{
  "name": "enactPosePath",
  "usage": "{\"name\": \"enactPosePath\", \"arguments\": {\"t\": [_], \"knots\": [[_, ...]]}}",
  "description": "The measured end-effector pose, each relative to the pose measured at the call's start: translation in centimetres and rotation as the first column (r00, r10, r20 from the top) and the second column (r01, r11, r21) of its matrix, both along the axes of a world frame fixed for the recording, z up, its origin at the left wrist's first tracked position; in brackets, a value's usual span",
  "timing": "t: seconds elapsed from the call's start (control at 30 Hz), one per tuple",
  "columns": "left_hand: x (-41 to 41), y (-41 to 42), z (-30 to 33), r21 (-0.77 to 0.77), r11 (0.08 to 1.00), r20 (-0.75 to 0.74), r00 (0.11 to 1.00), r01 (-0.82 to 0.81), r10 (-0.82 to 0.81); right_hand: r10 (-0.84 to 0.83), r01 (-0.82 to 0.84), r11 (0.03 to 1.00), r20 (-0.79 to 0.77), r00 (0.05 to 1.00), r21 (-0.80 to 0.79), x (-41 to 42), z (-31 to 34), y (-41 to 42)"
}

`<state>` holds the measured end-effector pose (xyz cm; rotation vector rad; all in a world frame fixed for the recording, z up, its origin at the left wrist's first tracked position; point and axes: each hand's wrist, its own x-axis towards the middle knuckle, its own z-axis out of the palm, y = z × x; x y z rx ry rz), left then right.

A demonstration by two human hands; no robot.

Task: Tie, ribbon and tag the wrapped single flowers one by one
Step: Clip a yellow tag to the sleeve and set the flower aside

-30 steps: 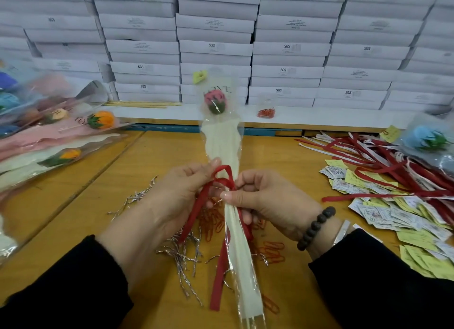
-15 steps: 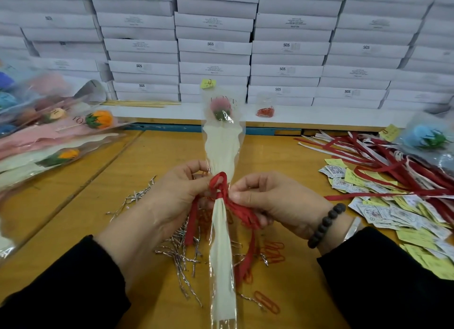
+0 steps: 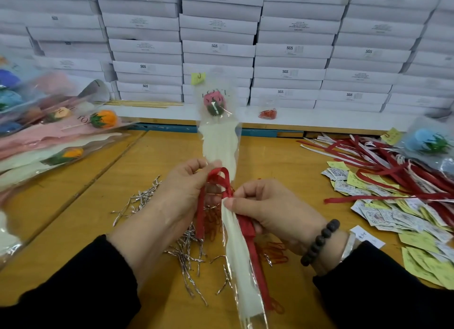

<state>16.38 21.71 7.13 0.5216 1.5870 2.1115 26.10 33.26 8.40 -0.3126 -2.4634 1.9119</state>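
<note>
A wrapped single flower [image 3: 218, 142] with a pink bud, white paper and clear film stands upright over the wooden table, a yellow tag [image 3: 198, 78] at its top. A red ribbon [image 3: 222, 181] loops around its narrow neck. My left hand [image 3: 181, 193] pinches the ribbon loop on the left of the wrap. My right hand [image 3: 267, 208] pinches the wrap and ribbon at the knot, one ribbon tail running down under its fingers. The other tail hangs by my left palm.
Silver twist ties [image 3: 186, 252] and red paper clips [image 3: 275, 253] lie under my hands. Loose red ribbons [image 3: 398, 164] and yellow and white tags [image 3: 393, 206] cover the right side, beside a blue wrapped flower [image 3: 427, 142]. Wrapped flowers [image 3: 61, 132] pile at left. White boxes [image 3: 221, 46] stack behind.
The ribbon loop has been drawn up higher on the left side of the wrap. The wrap's lower end has swung to the right, and my right hand has slid down along it.
</note>
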Motion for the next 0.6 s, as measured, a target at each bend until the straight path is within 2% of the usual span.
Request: {"name": "enactPosePath", "arguments": {"t": [0.1,0.4,0.6], "knots": [[-0.42,-0.2,0.03,0.02,0.998,0.017,0.998,-0.056,0.056,0.034,-0.034,0.999,0.025,0.999,0.004,0.13,0.29,-0.16],[-0.96,-0.37,-0.08,0.065,0.99,0.05,0.991,-0.125,0.122,0.048,-0.036,0.992,0.102,0.994,-0.124,0.24,-0.05,-0.66],[-0.74,-0.05,0.12,0.089,0.992,0.026,0.996,-0.09,0.088,0.079,-0.072,0.996,0.113,0.99,-0.06,0.34,0.32,-0.29]]}}
